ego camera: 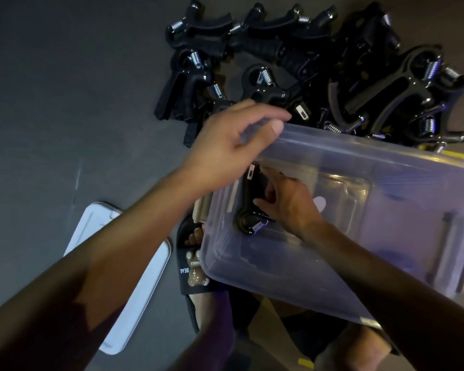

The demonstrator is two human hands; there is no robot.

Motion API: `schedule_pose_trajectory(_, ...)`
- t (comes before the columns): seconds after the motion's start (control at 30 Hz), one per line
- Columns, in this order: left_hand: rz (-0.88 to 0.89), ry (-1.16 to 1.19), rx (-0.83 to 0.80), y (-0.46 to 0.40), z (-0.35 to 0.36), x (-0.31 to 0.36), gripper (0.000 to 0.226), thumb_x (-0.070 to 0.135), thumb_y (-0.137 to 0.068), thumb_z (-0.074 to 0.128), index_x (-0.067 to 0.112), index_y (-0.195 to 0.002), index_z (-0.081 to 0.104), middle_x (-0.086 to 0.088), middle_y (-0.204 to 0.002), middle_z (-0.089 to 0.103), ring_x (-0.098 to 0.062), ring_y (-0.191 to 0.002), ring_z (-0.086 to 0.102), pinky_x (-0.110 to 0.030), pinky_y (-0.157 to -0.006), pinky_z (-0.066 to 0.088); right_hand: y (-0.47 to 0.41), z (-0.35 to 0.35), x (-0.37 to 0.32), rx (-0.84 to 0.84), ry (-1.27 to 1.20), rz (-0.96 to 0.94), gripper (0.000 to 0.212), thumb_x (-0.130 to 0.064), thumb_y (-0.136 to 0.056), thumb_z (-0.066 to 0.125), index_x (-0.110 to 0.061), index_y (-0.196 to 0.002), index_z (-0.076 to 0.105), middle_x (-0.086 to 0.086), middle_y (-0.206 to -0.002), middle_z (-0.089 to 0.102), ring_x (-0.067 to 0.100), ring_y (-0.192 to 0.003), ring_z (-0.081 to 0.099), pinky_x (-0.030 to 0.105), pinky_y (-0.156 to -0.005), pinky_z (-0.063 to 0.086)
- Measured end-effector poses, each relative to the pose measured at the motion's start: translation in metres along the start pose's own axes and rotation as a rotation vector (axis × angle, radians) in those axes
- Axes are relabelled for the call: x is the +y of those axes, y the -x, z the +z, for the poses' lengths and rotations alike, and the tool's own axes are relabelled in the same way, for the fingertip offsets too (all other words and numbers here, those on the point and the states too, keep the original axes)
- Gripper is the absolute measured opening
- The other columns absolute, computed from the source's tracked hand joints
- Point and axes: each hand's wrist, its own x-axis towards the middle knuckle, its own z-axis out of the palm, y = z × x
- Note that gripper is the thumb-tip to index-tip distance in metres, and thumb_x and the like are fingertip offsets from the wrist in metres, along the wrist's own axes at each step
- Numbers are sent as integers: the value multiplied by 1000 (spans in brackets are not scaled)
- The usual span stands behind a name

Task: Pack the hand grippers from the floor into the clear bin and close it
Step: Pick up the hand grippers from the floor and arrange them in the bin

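- One hand gripper (pixel 252 202) lies inside the clear bin (pixel 386 183), near its left end, spring end towards the person; the right hand (pixel 287 202) has its fingers curled round the handles, setting it down.
- The left hand (pixel 233 140) grips the bin's far-left rim, thumb over the edge, and the bin looks tilted.
- The rest of the grippers sit in a black pile (pixel 319 70) on the dark floor (pixel 65 76) just beyond the bin, so packing looks barely begun.
- The lid (pixel 123 277) lies flat on the floor to the left, well apart from the bin.
- Risks, as I judge them: the tilted bin could slip from the left hand's hold, and the gripper inside could slide; tangled springs and handles might drag several grippers out of the pile together.
- A slipper (pixel 193 266) beside the bin reads "BEAR" and carries a small bear figure; other writing is too small to read.
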Motion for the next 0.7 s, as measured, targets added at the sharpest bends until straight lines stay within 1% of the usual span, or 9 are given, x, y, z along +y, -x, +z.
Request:
schedule_pose_trajectory(0.07,-129,81,145,-5,-17,-11,21,26,-105,53,22,-115,72,9,-95,71,-4,-89,68,-24,-83,53,2,-1,0,-28,1,-3,77,-23,-85,75,-22,-152,36,-6,-74,61,16,-70,58,30,-75,48)
schedule_pose_trajectory(0.13,-269,-180,282,-9,-38,-37,18,28,-101,56,27,-111,72,8,-97,69,-10,-91,67,-26,-85,51,2,-4,1,-36,9,-4,76,-26,-88,73,-23,-153,34,-5,-73,62,16,-71,59,29,-74,48)
schedule_pose_trajectory(0.17,-337,-371,265,-10,-48,-53,20,30,-99,57,30,-114,71,4,-104,67,-17,-100,64,-27,-90,48,3,-5,2,-29,16,0,75,-28,-89,72,-24,-153,34,-6,-73,62,16,-72,60,29,-76,49)
schedule_pose_trajectory(0.23,-486,-620,79,-10,-60,-76,28,37,-97,58,35,-123,65,-9,-119,59,-34,-121,51,-35,-102,42,5,-7,2,4,-2,-4,71,-30,-90,70,-26,-152,36,-7,-72,62,14,-73,61,26,-76,47)
schedule_pose_trajectory(0.33,-613,-630,-99,-11,-57,-88,34,43,-97,59,39,-130,61,-14,-131,53,-40,-129,46,-44,-106,44,10,-10,-2,29,-41,-13,64,-31,-90,70,-32,-148,42,-11,-71,58,9,-70,58,16,-69,40)
schedule_pose_trajectory(0.47,-563,-562,-20,-5,-49,-88,28,39,-92,65,38,-120,66,-11,-114,67,-35,-110,65,-43,-95,54,17,-16,-9,35,-84,-47,53,-28,-91,70,-33,-141,52,-10,-75,59,9,-73,60,15,-72,42)
schedule_pose_trajectory(0.53,-525,-551,81,1,-50,-84,24,37,-92,66,37,-116,67,-8,-106,71,-33,-104,67,-42,-90,55,23,-19,-12,79,-108,-55,47,-27,-92,69,-30,-137,57,-7,-80,62,6,-73,58,4,-68,40)
schedule_pose_trajectory(0.63,-445,-533,257,13,-55,-74,18,32,-94,65,33,-111,70,-6,-101,70,-27,-92,66,-30,-84,46,34,-24,-18,161,-122,-78,38,-26,-93,68,-27,-131,61,-14,-85,63,2,-78,57,1,-73,42)
schedule_pose_trajectory(0.7,-383,-516,350,25,-62,-63,18,29,-94,64,30,-111,71,-5,-103,71,-19,-86,64,-23,-80,39,41,-27,-22,184,-170,-96,36,-22,-93,67,-26,-128,63,-22,-79,60,-5,-76,59,0,-72,39)
